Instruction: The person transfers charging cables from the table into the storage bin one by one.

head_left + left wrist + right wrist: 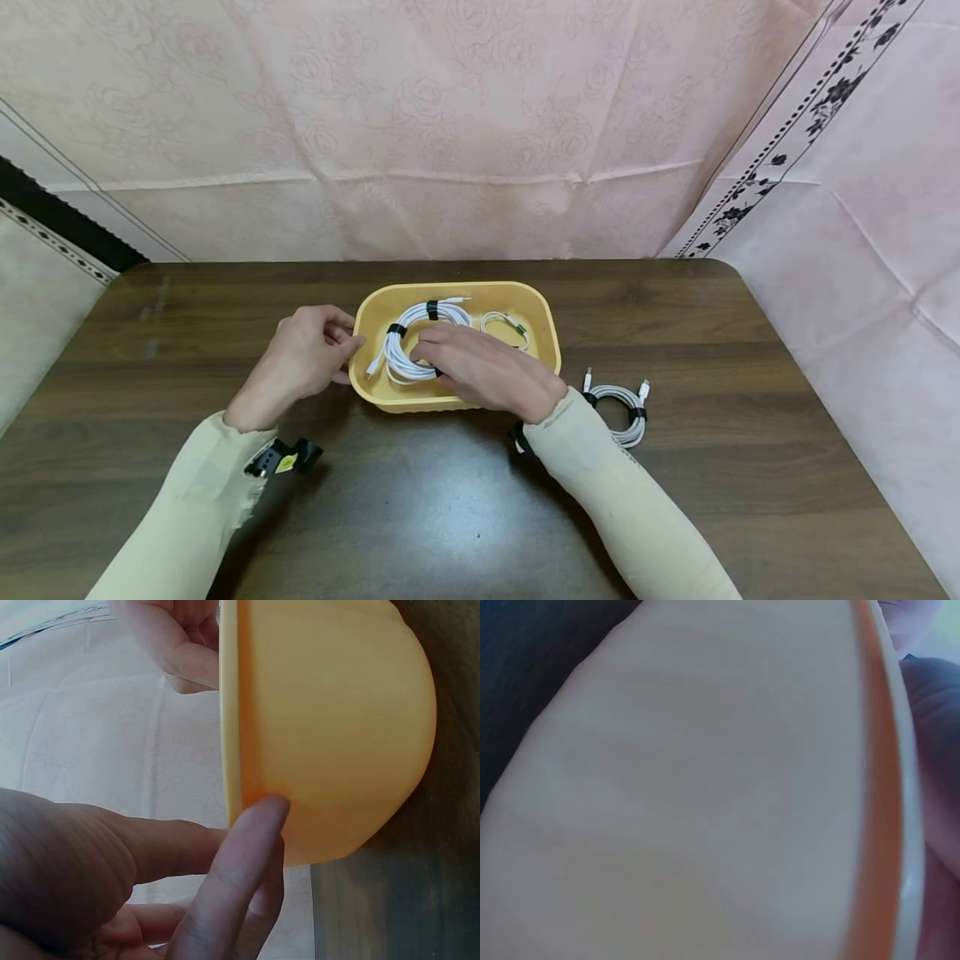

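A yellow plastic bin [536,387] stands on the table, holding a large coil of white cable [405,367] tied with black straps and a smaller white cable coil [491,317]. My left hand [311,350] pinches the bin's left rim; in the left wrist view the thumb passes behind the rim while fingers [244,855] lie against the outer wall. Inside the bin, my right hand [480,367] grips the right side of the large coil, its fingertips partly hidden. Only the bin's outer wall [705,787] and a blurred edge of the hand show in the right wrist view.
Another coiled white cable [633,429] with black straps lies on the wooden table [712,483] to the right of the bin, partly behind my right sleeve. A patterned pale cloth [450,125] hangs behind the table's far edge.
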`<control>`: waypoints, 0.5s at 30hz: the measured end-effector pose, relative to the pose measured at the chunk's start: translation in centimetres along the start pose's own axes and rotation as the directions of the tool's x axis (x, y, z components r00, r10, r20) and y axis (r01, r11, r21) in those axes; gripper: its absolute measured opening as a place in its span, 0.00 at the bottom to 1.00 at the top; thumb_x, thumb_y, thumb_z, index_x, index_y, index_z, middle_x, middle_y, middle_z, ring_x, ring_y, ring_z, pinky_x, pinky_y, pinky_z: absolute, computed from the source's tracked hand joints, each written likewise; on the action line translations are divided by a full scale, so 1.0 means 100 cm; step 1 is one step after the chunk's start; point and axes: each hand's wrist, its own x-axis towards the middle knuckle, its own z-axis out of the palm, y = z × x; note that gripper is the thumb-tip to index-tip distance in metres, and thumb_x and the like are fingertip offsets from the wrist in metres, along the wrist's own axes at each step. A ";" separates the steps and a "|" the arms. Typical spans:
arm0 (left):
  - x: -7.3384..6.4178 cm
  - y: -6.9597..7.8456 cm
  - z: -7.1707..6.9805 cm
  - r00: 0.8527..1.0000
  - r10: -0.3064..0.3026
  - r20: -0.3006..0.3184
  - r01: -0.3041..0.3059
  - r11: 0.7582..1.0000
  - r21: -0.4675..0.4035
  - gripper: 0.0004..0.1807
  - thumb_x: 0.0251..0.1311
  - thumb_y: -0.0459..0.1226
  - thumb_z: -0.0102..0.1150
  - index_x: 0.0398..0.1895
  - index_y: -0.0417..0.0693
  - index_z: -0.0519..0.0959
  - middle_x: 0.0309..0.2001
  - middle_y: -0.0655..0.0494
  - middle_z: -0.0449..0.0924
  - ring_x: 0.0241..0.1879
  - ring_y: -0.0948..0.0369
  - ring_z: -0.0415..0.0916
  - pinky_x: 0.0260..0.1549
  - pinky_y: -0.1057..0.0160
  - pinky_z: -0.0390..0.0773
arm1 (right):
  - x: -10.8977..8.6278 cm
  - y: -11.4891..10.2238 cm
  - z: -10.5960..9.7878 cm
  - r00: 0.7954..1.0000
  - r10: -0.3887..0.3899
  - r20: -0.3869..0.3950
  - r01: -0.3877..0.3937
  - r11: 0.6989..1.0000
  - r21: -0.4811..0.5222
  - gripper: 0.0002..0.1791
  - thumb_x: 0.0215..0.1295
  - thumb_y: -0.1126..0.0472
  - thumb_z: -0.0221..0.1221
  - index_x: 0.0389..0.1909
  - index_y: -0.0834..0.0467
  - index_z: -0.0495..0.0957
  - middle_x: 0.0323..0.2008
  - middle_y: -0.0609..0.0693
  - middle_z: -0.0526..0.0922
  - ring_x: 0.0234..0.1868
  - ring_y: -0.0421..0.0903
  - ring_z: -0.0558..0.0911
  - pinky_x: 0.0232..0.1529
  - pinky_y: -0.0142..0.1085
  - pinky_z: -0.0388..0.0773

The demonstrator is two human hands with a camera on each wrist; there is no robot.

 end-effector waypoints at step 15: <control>0.000 -0.001 0.001 1.000 0.008 0.003 -0.008 1.000 -0.010 0.17 0.75 0.34 0.53 0.60 0.31 0.72 0.45 0.39 0.79 0.30 0.60 0.84 0.35 0.56 0.91 | 0.007 0.001 0.002 0.999 0.029 0.046 -0.031 0.999 0.043 0.07 0.65 0.71 0.63 0.35 0.55 0.79 0.35 0.44 0.75 0.40 0.40 0.72 0.43 0.31 0.71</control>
